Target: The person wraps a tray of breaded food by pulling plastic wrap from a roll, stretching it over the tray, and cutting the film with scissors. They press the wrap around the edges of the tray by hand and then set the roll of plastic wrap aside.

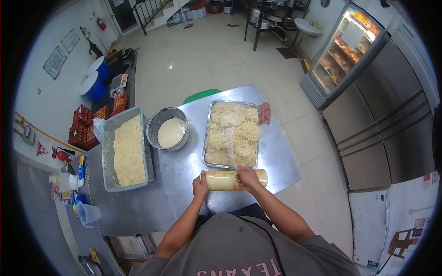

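A yellowish roll of plastic wrap [222, 181] lies crosswise at the table's near edge, just in front of a metal tray [204, 158]. My left hand [200, 186] is closed around the roll's left end. Over its right part, my right hand [247, 178] is closed, with the fingers pinched on the clear wrap near the tray's near rim. Breaded pieces [245, 133], pale and crumbly, fill the tray. Clear film with shiny creases shows over part of them. The exact edge of the film is hard to make out.
Left of the tray stand a round bucket of pale batter [151, 138] and a grey tub of flour [107, 172]. A reddish cloth [264, 113] touches the tray's right side. A clear jug [88, 214] is at the lower left. Steel refrigerators [368, 138] line the right.
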